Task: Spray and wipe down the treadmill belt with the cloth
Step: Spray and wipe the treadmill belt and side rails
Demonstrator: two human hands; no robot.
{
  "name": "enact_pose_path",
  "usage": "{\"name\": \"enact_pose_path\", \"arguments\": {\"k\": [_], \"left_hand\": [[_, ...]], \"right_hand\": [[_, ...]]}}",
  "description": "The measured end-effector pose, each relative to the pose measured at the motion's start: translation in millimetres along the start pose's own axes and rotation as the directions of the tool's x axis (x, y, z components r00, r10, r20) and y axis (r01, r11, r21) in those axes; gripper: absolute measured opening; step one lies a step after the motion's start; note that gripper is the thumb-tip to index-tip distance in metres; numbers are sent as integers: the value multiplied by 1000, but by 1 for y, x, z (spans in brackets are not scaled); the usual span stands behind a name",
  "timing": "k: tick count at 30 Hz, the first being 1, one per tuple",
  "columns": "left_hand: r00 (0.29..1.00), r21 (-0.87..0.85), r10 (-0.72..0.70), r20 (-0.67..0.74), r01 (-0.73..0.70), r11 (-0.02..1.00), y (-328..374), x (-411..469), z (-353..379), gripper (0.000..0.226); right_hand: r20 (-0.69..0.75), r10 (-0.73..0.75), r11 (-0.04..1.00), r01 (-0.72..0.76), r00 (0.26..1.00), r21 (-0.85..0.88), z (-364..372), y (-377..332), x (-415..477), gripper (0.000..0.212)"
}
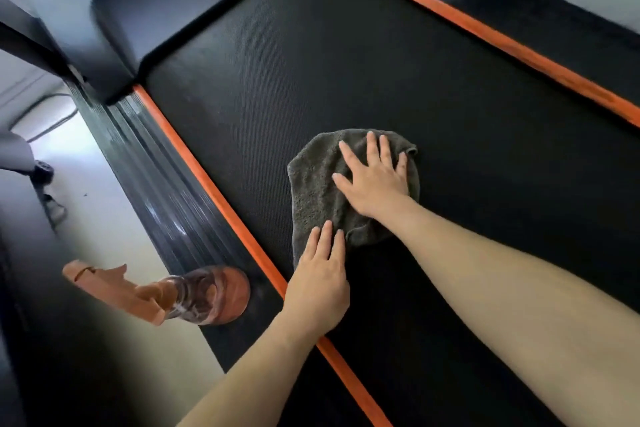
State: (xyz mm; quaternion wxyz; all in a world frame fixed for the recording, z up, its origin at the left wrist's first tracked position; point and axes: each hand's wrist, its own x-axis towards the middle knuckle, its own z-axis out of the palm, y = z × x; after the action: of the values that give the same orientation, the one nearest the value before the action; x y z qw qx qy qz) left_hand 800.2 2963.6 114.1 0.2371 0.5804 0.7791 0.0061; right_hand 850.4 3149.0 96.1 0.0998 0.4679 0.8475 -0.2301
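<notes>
Now left hand (320, 284) and right hand (375, 177), fingers straight, are pressing the cloth (311, 191) near the left edge of the belt (346, 62); even, overlapping strokes seem wisest.

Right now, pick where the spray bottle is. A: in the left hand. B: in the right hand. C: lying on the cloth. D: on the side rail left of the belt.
D: the spray bottle sits on the black side rail outside the orange strip, while the left hand and right hand press flat on the cloth.
</notes>
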Motion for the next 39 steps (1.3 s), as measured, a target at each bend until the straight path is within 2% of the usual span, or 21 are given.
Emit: {"name": "enact_pose_path", "arguments": {"k": [4,6,8,11,14,16,18,20,21,23,26,28,31,33,36,39], "left_hand": [[967,-107,-122,-225,100,989,-15,-30,19,72],[961,-126,-181,-208,158,979,-17,-39,24,83],[968,-96,-155,-199,139,986,-11,-35,26,83],[979,15,11,-205,-9,1000,18,-22,37,56],[983,-37,64,-174,-71,997,49,-2,42,56],[977,-61,43,-210,-57,997,57,11,44,56],[972,-48,16,-233,-28,998,47,16,39,49],[973,-26,-1,-230,-5,1000,23,12,38,48],[974,6,3,-226,-2,1000,6,2,39,49],[968,-2,-8,-252,8,1000,-24,-19,39,53],[980,-76,-75,-186,62,995,-42,-39,32,68],[980,-138,-55,-192,28,990,-32,-37,28,69],[953,-254,56,-297,-136,958,-2,-21,29,58],[931,-271,81,-357,-186,945,9,-5,35,57],[925,-265,-10,-381,-99,959,-1,17,42,48],[918,-83,16,-397,-53,995,16,24,59,60]], "right_hand": [[31,-255,962,257,966,-96,56,-37,-49,65],[-16,-278,957,276,960,-85,62,-29,-63,66],[-135,-190,980,179,973,-86,54,-5,-61,59],[-172,63,993,-79,983,-84,42,58,-78,58],[-207,355,931,-365,911,-9,28,102,-106,61],[-190,467,883,-466,864,53,29,97,-105,64],[-230,435,900,-427,871,87,35,66,-94,65],[-226,249,968,-247,942,36,45,21,-83,64],[-160,140,990,-140,977,7,52,-5,-86,62],[-17,-25,1000,24,1000,-18,60,-45,-94,60],[135,-45,982,69,990,-174,51,-61,-111,64],[175,-23,961,70,984,-269,43,-46,-124,70],[161,43,978,-8,986,-208,30,-15,-135,69],[112,8,991,7,994,-134,36,-5,-127,69],[15,-69,996,70,998,-62,46,-5,-100,65],[-71,-117,992,112,991,-66,57,24,-103,60]]}}
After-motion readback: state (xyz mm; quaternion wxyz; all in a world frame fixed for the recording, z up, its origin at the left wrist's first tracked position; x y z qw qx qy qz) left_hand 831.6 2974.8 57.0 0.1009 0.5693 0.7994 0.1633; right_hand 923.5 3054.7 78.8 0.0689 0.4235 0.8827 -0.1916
